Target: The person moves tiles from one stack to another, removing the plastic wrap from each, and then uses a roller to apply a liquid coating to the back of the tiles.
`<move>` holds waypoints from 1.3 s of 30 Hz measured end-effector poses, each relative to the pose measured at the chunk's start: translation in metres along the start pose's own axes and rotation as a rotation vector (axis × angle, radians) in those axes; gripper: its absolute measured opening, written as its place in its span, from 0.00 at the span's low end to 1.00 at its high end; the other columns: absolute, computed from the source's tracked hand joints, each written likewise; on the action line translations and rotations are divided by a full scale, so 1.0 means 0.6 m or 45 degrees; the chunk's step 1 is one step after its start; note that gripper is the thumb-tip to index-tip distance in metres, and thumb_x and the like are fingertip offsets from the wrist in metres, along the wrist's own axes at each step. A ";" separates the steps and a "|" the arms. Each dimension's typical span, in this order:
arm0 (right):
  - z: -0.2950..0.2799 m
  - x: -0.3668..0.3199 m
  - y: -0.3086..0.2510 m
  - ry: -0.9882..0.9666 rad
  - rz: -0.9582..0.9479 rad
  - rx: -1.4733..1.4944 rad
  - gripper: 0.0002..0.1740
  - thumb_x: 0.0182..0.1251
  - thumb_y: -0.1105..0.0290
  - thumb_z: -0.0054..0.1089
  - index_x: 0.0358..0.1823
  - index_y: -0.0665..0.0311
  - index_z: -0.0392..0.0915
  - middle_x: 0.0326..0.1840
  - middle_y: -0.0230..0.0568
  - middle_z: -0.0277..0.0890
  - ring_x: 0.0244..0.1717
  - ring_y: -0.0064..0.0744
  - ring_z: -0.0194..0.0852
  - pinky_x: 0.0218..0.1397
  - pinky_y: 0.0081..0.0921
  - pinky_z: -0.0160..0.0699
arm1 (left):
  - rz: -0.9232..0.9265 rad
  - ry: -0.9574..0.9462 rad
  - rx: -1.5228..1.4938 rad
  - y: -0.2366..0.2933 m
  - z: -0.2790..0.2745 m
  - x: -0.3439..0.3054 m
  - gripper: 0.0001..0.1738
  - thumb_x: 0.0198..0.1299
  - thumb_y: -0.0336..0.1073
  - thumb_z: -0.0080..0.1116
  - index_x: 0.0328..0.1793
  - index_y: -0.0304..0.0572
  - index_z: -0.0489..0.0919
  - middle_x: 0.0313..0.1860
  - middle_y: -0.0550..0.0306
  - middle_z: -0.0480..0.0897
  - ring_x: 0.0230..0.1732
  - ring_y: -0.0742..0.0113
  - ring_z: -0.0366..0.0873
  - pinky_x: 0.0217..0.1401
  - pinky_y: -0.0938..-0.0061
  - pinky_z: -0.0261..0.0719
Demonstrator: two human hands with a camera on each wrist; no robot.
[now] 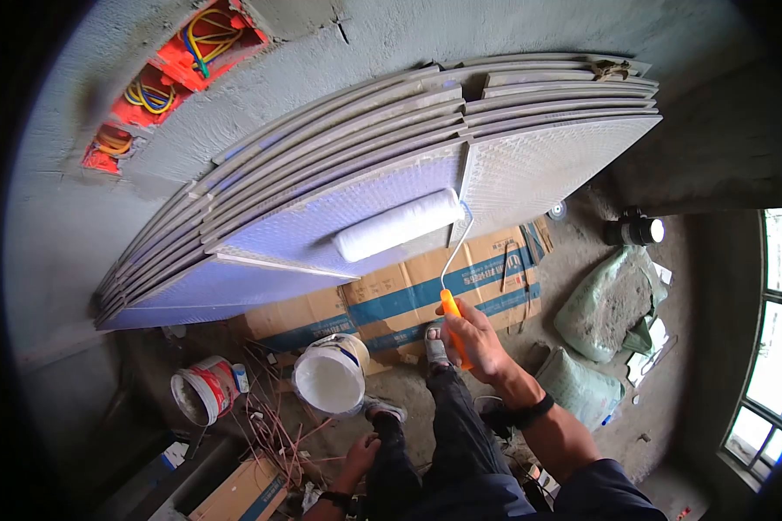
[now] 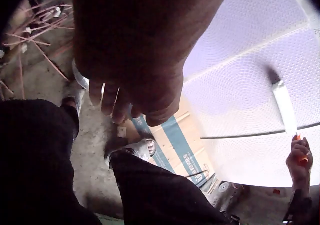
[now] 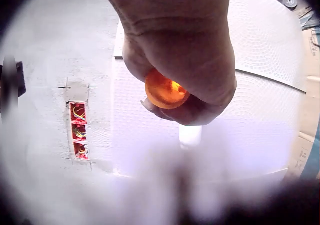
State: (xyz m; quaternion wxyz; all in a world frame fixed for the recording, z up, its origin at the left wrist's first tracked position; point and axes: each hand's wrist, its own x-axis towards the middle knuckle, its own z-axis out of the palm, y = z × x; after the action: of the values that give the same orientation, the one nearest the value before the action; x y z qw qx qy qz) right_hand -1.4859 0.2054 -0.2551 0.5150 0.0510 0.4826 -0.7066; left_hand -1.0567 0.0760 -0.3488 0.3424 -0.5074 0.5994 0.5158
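Note:
My right hand [image 1: 482, 343] grips the orange handle [image 1: 449, 304] of a paint roller. Its white fluffy sleeve [image 1: 400, 226] overlaps the front face of the leaning stack of large tiles [image 1: 547, 161]. That face has a fine embossed pattern and a purplish tint over its left part. The right wrist view shows the handle's butt end [image 3: 166, 90] inside the curled fingers. Low beside the left leg hangs my left hand [image 1: 362, 456], holding nothing. In the left wrist view its fingers [image 2: 120, 102] are relaxed. A white bucket [image 1: 328, 379] of pale liquid stands in front of the feet.
Flattened cardboard [image 1: 391, 300] covers the floor below the tiles. Left of the bucket are a red-and-white pail [image 1: 226, 382] and tangled thin reddish strips [image 1: 274, 425]. Sacks [image 1: 599, 304] lie at the right near a window [image 1: 769, 347]. Red wiring boxes [image 1: 182, 65] sit in the wall.

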 end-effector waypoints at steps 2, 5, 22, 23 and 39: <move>0.026 -0.019 -0.029 -0.010 -0.024 -0.015 0.23 0.75 0.53 0.50 0.57 0.65 0.65 0.24 0.32 0.67 0.16 0.20 0.62 0.20 0.17 0.63 | 0.060 0.001 0.095 0.034 -0.008 -0.010 0.25 0.63 0.47 0.56 0.61 0.38 0.78 0.55 0.41 0.82 0.59 0.53 0.80 0.62 0.65 0.74; 0.058 -0.043 -0.059 -0.029 -0.046 -0.013 0.24 0.75 0.52 0.51 0.57 0.64 0.65 0.25 0.32 0.68 0.16 0.20 0.62 0.19 0.17 0.62 | 0.130 0.016 0.061 0.057 -0.007 -0.018 0.24 0.64 0.46 0.56 0.59 0.37 0.78 0.54 0.42 0.83 0.58 0.53 0.80 0.62 0.66 0.74; -0.143 0.150 0.186 0.224 0.226 0.185 0.19 0.72 0.60 0.51 0.55 0.67 0.66 0.26 0.32 0.67 0.18 0.21 0.62 0.21 0.16 0.63 | -0.098 -0.045 0.064 -0.035 0.034 0.040 0.22 0.64 0.42 0.57 0.59 0.35 0.78 0.55 0.44 0.82 0.58 0.56 0.79 0.63 0.67 0.73; -0.158 0.168 0.207 0.231 0.241 0.197 0.19 0.72 0.60 0.51 0.55 0.67 0.66 0.26 0.32 0.67 0.18 0.21 0.62 0.21 0.16 0.63 | -0.141 -0.054 0.021 -0.051 0.037 0.046 0.23 0.64 0.42 0.57 0.59 0.34 0.78 0.55 0.44 0.82 0.58 0.56 0.79 0.63 0.66 0.73; -0.131 0.121 0.180 0.173 0.161 0.072 0.17 0.75 0.60 0.47 0.55 0.64 0.65 0.26 0.33 0.68 0.17 0.21 0.65 0.19 0.19 0.65 | 1.324 -0.656 0.746 0.325 0.173 -0.026 0.27 0.62 0.39 0.59 0.66 0.40 0.71 0.63 0.46 0.73 0.65 0.48 0.71 0.69 0.57 0.68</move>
State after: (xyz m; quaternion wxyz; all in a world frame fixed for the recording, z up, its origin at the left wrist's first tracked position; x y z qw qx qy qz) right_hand -1.4691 0.2134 -0.4059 0.5230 0.1437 0.4922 -0.6809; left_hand -1.2518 0.1709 -0.3059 0.3050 0.1034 0.7813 0.5346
